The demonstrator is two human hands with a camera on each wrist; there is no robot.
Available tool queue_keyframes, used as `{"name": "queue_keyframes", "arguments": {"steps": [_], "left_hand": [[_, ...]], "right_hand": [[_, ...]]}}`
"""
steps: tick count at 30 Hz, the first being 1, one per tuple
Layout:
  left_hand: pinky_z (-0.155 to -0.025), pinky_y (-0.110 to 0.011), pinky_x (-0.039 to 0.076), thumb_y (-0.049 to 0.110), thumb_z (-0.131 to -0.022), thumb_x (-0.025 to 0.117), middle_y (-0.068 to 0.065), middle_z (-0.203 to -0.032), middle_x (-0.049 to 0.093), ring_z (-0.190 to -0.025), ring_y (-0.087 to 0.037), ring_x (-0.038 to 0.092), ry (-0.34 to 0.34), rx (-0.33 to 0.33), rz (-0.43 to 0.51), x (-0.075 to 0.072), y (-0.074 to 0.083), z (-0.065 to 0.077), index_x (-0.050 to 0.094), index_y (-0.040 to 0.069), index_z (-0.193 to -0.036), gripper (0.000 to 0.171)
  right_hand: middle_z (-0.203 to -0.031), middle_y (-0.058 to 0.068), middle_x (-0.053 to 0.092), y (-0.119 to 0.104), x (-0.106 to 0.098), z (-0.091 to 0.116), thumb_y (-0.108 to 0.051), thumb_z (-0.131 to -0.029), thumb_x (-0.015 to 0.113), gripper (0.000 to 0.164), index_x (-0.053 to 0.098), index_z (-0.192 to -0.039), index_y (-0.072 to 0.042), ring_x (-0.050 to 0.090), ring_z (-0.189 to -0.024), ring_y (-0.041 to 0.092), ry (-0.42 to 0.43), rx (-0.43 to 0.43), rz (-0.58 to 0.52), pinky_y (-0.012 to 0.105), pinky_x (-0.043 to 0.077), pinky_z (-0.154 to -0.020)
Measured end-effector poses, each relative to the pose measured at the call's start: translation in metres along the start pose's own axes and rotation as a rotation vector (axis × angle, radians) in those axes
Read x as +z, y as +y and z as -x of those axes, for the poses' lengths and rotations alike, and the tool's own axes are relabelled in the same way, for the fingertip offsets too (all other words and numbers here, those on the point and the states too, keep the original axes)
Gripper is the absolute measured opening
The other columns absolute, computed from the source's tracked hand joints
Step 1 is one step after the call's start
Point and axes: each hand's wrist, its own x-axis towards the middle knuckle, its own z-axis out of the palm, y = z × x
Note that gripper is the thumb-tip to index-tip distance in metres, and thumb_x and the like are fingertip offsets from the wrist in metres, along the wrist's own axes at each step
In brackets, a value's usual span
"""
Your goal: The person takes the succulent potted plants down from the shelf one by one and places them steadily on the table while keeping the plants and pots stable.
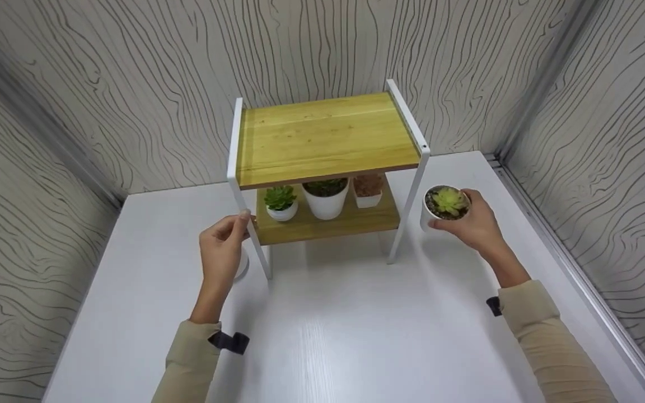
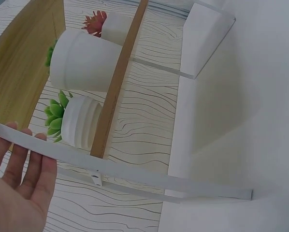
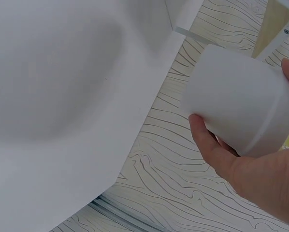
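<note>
My right hand (image 1: 476, 221) grips a white pot holding a yellow-green succulent (image 1: 449, 202) to the right of a two-tier shelf. In the right wrist view, fingers and thumb wrap round the pot's smooth side (image 3: 236, 96), above the table surface. My left hand (image 1: 224, 243) pinches the shelf's front left leg (image 2: 135, 169), thumb on one side and fingertips on the other. The shelf's yellow wooden top board (image 1: 328, 134) is bare. On its lower board stand a small green succulent (image 1: 281, 202), a larger white pot (image 1: 325, 204) and a white pot with a reddish plant (image 1: 368, 190).
The shelf stands on a white table (image 1: 322, 324) near a wood-grain patterned back wall (image 1: 311, 45). Similar panels rise at both sides. A white round object (image 1: 242, 264) shows partly behind my left hand. A metal rail (image 1: 580, 280) runs along the right edge.
</note>
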Motion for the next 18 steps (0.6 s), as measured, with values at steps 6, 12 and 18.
{"name": "queue_keyframes", "arguments": {"steps": [6, 12, 18], "left_hand": [[-0.089, -0.022, 0.062, 0.028, -0.105, 0.067, -0.010, -0.108, 0.079, -0.098, -0.010, 0.074, 0.000, 0.000, 0.016, 0.000, 0.001, -0.001, 0.081, 0.005, -0.106, 0.028], [-0.090, -0.022, 0.062, 0.031, -0.104, 0.067, -0.010, -0.109, 0.079, -0.100, -0.011, 0.074, -0.002, -0.004, 0.008, 0.000, 0.001, 0.000, 0.081, 0.006, -0.106, 0.029], [-0.091, -0.021, 0.062, 0.033, -0.104, 0.067, -0.009, -0.112, 0.078, -0.103, -0.013, 0.073, -0.003, -0.026, -0.016, 0.001, 0.001, 0.000, 0.081, 0.007, -0.109, 0.030]], "right_hand": [[-0.162, 0.036, 0.032, 0.002, 0.002, -0.004, -0.035, -0.083, 0.089, 0.117, 0.015, -0.162, 0.008, 0.037, -0.149, 0.052, 0.003, 0.010, -0.016, 0.067, 0.036, -0.121], [-0.163, 0.035, 0.033, 0.009, 0.006, -0.011, -0.035, -0.083, 0.088, 0.115, 0.017, -0.162, 0.008, 0.037, -0.150, 0.051, 0.004, 0.018, -0.016, 0.066, 0.036, -0.122], [-0.162, 0.037, 0.032, 0.016, 0.010, -0.017, -0.035, -0.083, 0.088, 0.115, 0.017, -0.161, 0.009, 0.038, -0.150, 0.052, 0.009, 0.034, -0.011, 0.066, 0.036, -0.123]]}}
